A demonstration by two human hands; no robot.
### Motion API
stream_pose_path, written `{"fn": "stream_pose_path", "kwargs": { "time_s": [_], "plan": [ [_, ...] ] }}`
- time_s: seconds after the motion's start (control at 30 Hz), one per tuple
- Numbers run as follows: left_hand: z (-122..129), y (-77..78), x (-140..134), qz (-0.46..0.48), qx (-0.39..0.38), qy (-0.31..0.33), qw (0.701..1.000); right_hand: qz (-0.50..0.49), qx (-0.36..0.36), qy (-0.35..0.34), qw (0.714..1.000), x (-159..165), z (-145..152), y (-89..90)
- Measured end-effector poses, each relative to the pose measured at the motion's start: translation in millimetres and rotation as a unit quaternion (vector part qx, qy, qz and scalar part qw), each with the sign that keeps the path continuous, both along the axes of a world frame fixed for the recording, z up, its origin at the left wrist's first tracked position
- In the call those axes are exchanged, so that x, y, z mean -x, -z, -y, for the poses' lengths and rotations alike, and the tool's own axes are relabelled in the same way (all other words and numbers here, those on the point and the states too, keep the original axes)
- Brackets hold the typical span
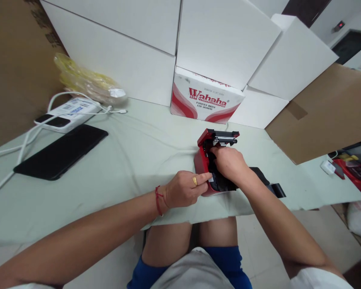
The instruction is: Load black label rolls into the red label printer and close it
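Observation:
A small red-and-black label printer stands near the table's front edge with its lid raised at the back. My left hand is at its front left corner, fingers curled against the casing and the index finger laid over the rim. Reaching in from the right, my right hand has its curled fingers inside the printer's open body; their tips are hidden, so what they pinch cannot be made out. Black film lies in the front of the body under my right hand. Beyond my right wrist, a black strip with a rolled end rests on the table.
A Wahaba-style white-and-red water carton stands behind the printer, against stacked white boxes. A black phone-like slab, a white power strip with cables and a plastic bag are at left. Brown cardboard stands at right.

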State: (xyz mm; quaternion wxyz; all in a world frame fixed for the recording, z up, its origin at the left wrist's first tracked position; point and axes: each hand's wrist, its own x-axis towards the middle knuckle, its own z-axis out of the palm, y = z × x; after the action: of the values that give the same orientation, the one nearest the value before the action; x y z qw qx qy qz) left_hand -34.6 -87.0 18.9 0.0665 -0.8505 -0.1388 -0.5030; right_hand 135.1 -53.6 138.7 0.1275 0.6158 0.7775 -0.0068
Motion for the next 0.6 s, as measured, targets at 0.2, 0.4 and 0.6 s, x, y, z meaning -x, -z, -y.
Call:
{"fn": "stream_pose_path", "kwargs": {
  "time_s": [0.2,0.4,0.6],
  "plan": [
    [0.6,-1.6,-0.2,0.006,-0.003,-0.011,1.0,-0.057,0.014,-0.024,0.998,0.3,-14.5,14.5],
    [0.7,-0.3,2.0,-0.002,-0.002,-0.011,1.0,-0.182,0.017,-0.063,0.981,-24.6,8.7,-4.2],
    [0.9,1.8,1.3,-0.002,-0.001,-0.012,1.0,-0.308,-0.217,-0.122,0.918,-54.3,97.3,-0.8]
  ]
}}
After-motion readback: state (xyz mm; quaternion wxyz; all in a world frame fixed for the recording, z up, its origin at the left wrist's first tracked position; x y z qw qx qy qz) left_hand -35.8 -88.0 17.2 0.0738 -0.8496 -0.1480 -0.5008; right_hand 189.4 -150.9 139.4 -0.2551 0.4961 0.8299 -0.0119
